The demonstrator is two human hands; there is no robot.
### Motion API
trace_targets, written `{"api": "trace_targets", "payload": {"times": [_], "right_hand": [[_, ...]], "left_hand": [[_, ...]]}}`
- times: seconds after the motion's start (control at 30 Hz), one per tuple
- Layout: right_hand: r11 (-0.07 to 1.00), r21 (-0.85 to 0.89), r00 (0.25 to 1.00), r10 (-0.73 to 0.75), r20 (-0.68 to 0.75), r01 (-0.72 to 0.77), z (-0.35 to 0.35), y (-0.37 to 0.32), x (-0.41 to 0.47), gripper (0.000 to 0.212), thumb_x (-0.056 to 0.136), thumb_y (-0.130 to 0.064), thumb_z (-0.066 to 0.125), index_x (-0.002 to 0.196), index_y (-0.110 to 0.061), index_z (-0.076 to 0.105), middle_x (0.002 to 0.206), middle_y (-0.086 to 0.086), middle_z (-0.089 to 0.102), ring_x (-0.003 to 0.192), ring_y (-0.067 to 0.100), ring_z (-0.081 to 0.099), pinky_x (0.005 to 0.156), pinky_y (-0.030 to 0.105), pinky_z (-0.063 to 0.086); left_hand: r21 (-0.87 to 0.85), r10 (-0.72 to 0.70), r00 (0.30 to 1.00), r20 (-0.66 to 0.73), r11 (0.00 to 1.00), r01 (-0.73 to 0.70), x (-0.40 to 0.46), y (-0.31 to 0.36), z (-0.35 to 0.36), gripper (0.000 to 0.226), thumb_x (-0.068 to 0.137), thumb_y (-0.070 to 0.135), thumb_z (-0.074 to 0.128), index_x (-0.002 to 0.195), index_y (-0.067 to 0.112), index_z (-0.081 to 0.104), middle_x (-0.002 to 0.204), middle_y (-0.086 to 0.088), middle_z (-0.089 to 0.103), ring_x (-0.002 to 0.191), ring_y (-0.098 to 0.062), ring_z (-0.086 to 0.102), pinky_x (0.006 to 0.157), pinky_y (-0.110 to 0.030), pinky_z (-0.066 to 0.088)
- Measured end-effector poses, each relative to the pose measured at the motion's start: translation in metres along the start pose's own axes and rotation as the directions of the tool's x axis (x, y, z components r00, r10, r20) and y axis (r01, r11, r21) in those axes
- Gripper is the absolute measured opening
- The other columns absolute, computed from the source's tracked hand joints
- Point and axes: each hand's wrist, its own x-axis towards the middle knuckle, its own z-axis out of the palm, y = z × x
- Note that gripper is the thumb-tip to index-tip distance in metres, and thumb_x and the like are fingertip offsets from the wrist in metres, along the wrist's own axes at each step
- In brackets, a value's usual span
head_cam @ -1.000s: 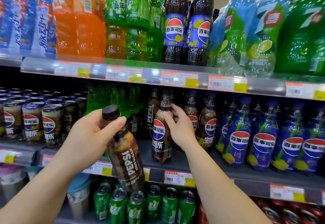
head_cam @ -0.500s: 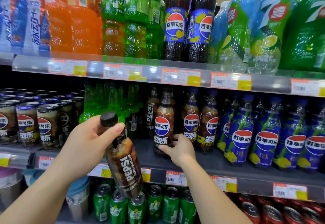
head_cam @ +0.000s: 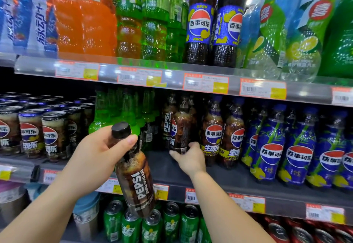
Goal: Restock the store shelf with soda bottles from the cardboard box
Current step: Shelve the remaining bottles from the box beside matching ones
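My left hand grips the neck of a black-capped Pepsi Zero Sugar bottle, which hangs tilted in front of the middle shelf. My right hand reaches onto that shelf and holds the base of a second Pepsi Zero Sugar bottle. That bottle stands upright among other cola bottles, deep on the shelf. The cardboard box is out of view.
Blue-label Pepsi bottles fill the shelf's right side, green bottles and Pepsi cans its left. Large soda bottles line the top shelf, green cans the bottom one. A bare strip of shelf lies before the cola bottles.
My right hand slid down from the bottle's label to its base and pushed the bottle back into the shelf, turning it. My left hand kept its bottle nearly still.
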Motion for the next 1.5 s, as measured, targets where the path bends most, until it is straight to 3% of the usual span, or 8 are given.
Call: {"api": "trace_targets", "payload": {"times": [0.2, 0.43, 0.63, 0.97, 1.07, 1.17, 1.3, 1.5], "right_hand": [[0.966, -0.191, 0.984, 0.175, -0.027, -0.177, 0.023, -0.016, 0.016, 0.098, 0.065, -0.059, 0.078, 0.136, -0.009, 0.033, 0.136, 0.012, 0.036, 0.126, 0.033, 0.042, 0.097, 0.043, 0.044], [0.979, -0.144, 0.984, 0.13, -0.123, -0.147, 0.029, -0.009, 0.014, 0.071, 0.072, -0.043, 0.079, 0.123, -0.008, 0.046, 0.126, 0.013, 0.049, 0.117, 0.033, 0.051, 0.092, 0.04, 0.047], [0.997, -0.056, 0.995, 0.046, -0.09, -0.051, 0.012, 0.006, 0.011, 0.054, 0.076, -0.029, 0.079, 0.116, -0.009, 0.049, 0.119, 0.01, 0.063, 0.11, 0.031, 0.059, 0.089, 0.037, 0.049], [0.955, -0.293, 0.993, 0.013, -0.12, -0.048, -0.023, 0.008, -0.006, 0.045, 0.083, -0.045, 0.068, 0.114, -0.013, 0.062, 0.109, 0.005, 0.069, 0.101, 0.026, 0.062, 0.079, 0.033, 0.051], [0.991, -0.05, 0.992, -0.123, -0.019, 0.122, -0.044, -0.005, -0.044, 0.044, 0.08, -0.045, 0.07, 0.118, -0.026, 0.06, 0.109, -0.012, 0.066, 0.098, 0.009, 0.061, 0.088, 0.033, 0.051], [0.935, 0.009, 0.854, -0.327, 0.405, 0.354, -0.048, -0.023, -0.096, 0.077, 0.064, -0.058, 0.077, 0.132, -0.043, 0.044, 0.128, -0.027, 0.05, 0.115, -0.006, 0.048, 0.098, 0.025, 0.043], [0.87, -0.057, 0.85, -0.462, 0.253, 0.49, -0.035, -0.03, -0.101, 0.074, 0.064, -0.051, 0.079, 0.126, -0.05, 0.038, 0.118, -0.029, 0.055, 0.112, -0.001, 0.051, 0.093, 0.029, 0.048], [0.907, -0.003, 0.903, -0.419, 0.091, 0.421, -0.01, -0.026, -0.065, 0.072, 0.069, -0.04, 0.08, 0.131, -0.041, 0.042, 0.121, -0.018, 0.062, 0.111, 0.004, 0.056, 0.096, 0.028, 0.047]], "left_hand": [[-0.034, -0.005, 1.0, 0.009, 0.999, 0.005, 0.003, -0.003, -0.003, 0.037, 0.075, 0.045, 0.06, 0.086, 0.011, 0.07, 0.089, -0.008, 0.073, 0.082, -0.02, 0.068, 0.079, -0.043, 0.054], [-0.081, -0.024, 1.0, 0.018, 0.996, 0.025, 0.002, -0.013, -0.005, 0.054, 0.067, 0.065, 0.065, 0.085, 0.014, 0.07, 0.09, -0.008, 0.073, 0.087, -0.023, 0.069, 0.082, -0.049, 0.053], [-0.092, -0.034, 0.999, 0.024, 0.995, 0.036, 0.003, -0.014, -0.003, 0.042, 0.07, 0.047, 0.061, 0.086, 0.009, 0.069, 0.088, -0.012, 0.072, 0.085, -0.026, 0.068, 0.081, -0.049, 0.053], [-0.084, -0.009, 0.999, 0.049, 0.996, 0.014, 0.006, -0.015, -0.004, 0.054, 0.066, 0.066, 0.062, 0.085, 0.016, 0.068, 0.089, -0.005, 0.073, 0.087, -0.022, 0.069, 0.083, -0.051, 0.054], [-0.12, 0.011, 0.999, 0.03, 0.993, -0.007, 0.01, -0.007, -0.003, 0.042, 0.074, 0.056, 0.07, 0.086, 0.015, 0.068, 0.09, -0.006, 0.074, 0.089, -0.023, 0.069, 0.084, -0.051, 0.054], [-0.119, 0.074, 0.997, 0.01, 0.99, -0.073, 0.016, 0.006, 0.0, 0.036, 0.077, 0.051, 0.068, 0.087, 0.017, 0.068, 0.091, -0.006, 0.073, 0.089, -0.021, 0.069, 0.084, -0.051, 0.054], [-0.192, 0.208, 0.978, 0.02, 0.961, -0.201, 0.013, 0.023, 0.009, 0.034, 0.07, 0.048, 0.066, 0.092, 0.023, 0.069, 0.093, 0.002, 0.073, 0.088, -0.012, 0.068, 0.08, -0.039, 0.058], [-0.02, 0.237, 0.966, 0.104, 0.971, -0.237, 0.025, 0.009, 0.011, 0.107, 0.054, 0.059, 0.08, 0.144, 0.038, 0.026, 0.145, 0.021, 0.039, 0.132, 0.002, 0.038, 0.106, -0.03, 0.036]]}}
